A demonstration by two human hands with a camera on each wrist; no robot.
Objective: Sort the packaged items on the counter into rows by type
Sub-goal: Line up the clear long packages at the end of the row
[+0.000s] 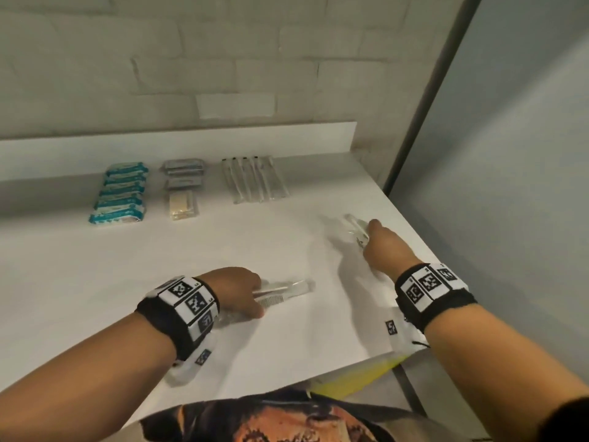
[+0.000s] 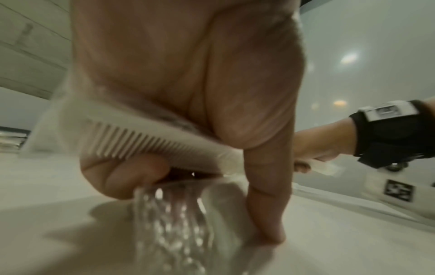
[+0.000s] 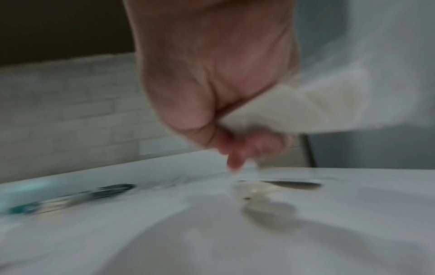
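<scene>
Both hands (image 1: 237, 290) (image 1: 387, 247) grip clear-wrapped toothed combs (image 1: 283, 290).

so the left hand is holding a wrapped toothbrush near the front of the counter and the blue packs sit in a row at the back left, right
Not quite: the left hand holds a wrapped comb, not a toothbrush. The left wrist view shows its teeth plainly, with the fingers curled under it. The rest stands: it is near the front of the counter, and the blue packs sit in a row at the back left, as the head view shows.

Hotel-type bathroom: white counter (image 1: 191, 250), brick-tile wall (image 1: 159, 59), wrapped toiletries (image 1: 121, 193).
</scene>
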